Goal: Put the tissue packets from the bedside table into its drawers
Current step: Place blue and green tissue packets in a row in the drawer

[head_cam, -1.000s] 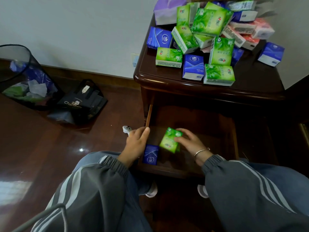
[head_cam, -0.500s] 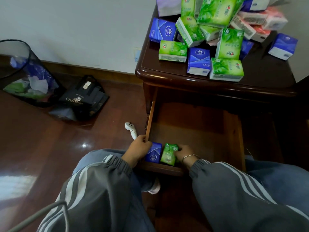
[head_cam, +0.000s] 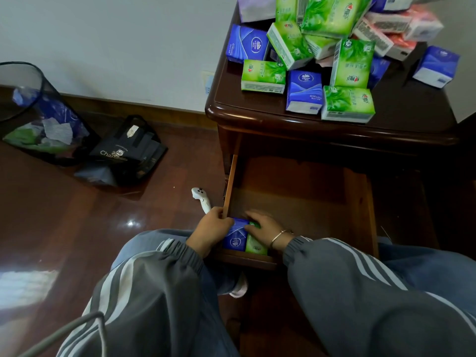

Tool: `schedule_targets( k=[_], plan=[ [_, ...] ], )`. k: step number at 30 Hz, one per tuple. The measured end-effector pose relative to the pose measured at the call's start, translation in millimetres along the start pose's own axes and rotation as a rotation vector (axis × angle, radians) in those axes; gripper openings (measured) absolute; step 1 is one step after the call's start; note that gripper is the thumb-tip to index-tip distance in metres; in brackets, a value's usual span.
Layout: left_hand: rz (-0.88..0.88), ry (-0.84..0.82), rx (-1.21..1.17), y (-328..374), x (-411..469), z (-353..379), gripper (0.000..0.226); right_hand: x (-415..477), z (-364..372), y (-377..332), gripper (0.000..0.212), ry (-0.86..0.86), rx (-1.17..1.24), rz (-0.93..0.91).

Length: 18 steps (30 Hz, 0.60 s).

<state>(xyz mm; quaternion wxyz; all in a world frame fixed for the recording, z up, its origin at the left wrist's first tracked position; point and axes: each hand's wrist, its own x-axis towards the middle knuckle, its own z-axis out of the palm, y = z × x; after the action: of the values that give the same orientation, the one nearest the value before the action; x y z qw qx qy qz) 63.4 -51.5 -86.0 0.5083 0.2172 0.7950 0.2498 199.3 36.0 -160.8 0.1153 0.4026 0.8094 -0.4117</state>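
The bedside table's top drawer (head_cam: 358,202) is pulled out. In its near left corner a blue tissue packet (head_cam: 235,237) and a green tissue packet (head_cam: 255,244) stand side by side. My left hand (head_cam: 210,229) curls over the drawer's left wall, thumb against the blue packet. My right hand (head_cam: 266,226) lies over the green packet with its fingers spread across the top, reaching the blue one. A pile of green, blue and pink packets (head_cam: 334,47) covers the bedside table's top (head_cam: 257,112).
A white controller (head_cam: 202,199) lies on the wooden floor just left of the drawer. A black bag (head_cam: 126,150) and a mesh waste bin (head_cam: 31,114) stand by the wall at left. My knees fill the foreground.
My right hand has brought the green packet down from mid-drawer into the near left corner beside the blue one. My left hand slid back along the drawer wall.
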Motion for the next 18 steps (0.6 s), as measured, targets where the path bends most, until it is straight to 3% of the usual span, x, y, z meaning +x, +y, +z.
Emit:
schedule_targets(
  k=[3,8,10,13,15,18],
  plan=[
    [-0.004,-0.004,0.009,1,0,-2,0.027,8,3,-14,0.041,-0.131,-0.093,-0.020],
    [0.015,0.016,0.000,1,1,-2,0.025,19,-4,-15,0.058,-0.227,0.032,0.106],
    [0.015,0.020,0.004,0,2,-2,0.024,17,-7,-10,0.058,-0.169,0.229,0.124],
    [0.016,0.009,0.042,0,3,-3,0.020,6,-15,2,0.055,0.067,0.391,0.168],
    [0.015,0.015,0.081,-1,6,-4,0.023,-6,-23,10,0.050,0.156,0.421,0.195],
    [0.011,0.008,0.111,-2,5,-3,0.026,-34,-41,13,0.041,0.128,0.295,0.174]
  ],
)
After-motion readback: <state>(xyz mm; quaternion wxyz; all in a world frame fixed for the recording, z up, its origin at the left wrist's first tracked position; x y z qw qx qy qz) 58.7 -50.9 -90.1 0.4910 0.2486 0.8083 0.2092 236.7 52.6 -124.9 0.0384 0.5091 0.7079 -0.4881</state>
